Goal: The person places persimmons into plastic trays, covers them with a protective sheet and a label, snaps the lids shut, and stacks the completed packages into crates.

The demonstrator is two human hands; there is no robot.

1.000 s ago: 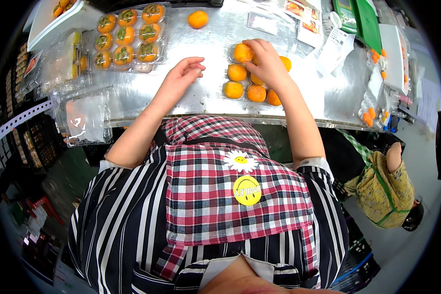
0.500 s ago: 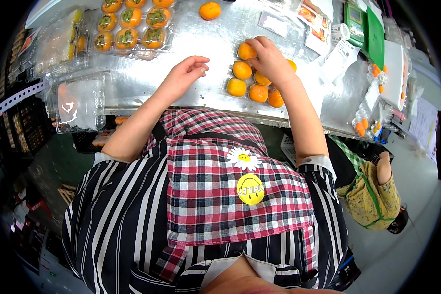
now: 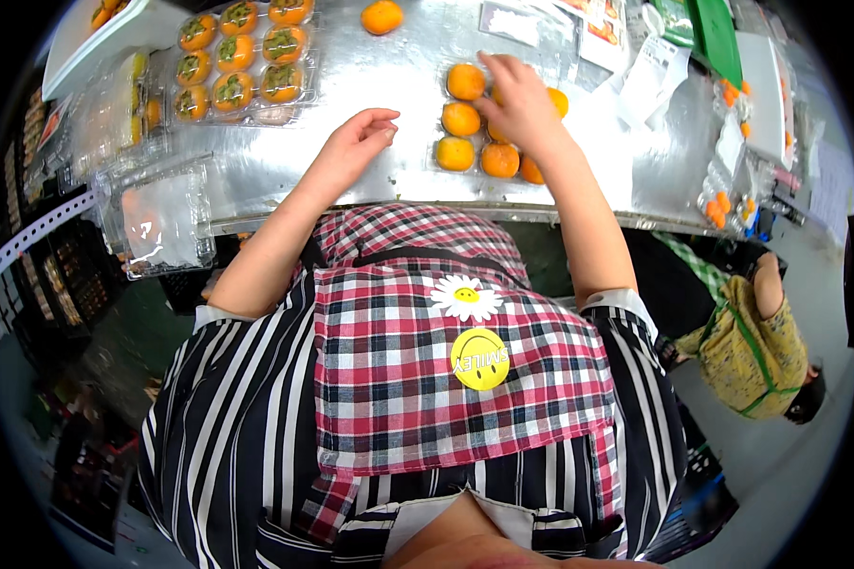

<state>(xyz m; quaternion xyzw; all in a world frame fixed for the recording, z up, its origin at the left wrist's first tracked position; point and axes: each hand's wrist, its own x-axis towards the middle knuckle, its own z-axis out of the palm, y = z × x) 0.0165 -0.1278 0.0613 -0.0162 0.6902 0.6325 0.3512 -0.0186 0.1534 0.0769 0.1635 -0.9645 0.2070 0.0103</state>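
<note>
My right hand point(image 3: 525, 112) hovers over a group of orange persimmons point(image 3: 460, 119) on the metal table, its fingers spread. They sit in rows in what looks like a clear plastic tray point(image 3: 478, 165), smooth sides up. The thumb and index finger flank the edge of the far-left persimmon point(image 3: 465, 82); whether they touch it I cannot tell. Part of the group is hidden under the hand. Nothing is in my left hand point(image 3: 356, 142), which hangs above the bare metal, fingers loosely bent and thumb apart.
A clear pack of persimmons point(image 3: 235, 52), leafy tops up, lies at far left. One loose persimmon point(image 3: 382, 16) sits at the back. Empty clear containers point(image 3: 166, 218) overhang the left edge. Papers point(image 3: 653, 81) and a green-lidded case point(image 3: 714, 38) lie right. Another person point(image 3: 754, 346) is beyond, at right.
The view has shifted slightly. My right hand's fingers have loosened and spread away from the far-left persimmon. My left hand has stayed nearly the same.
</note>
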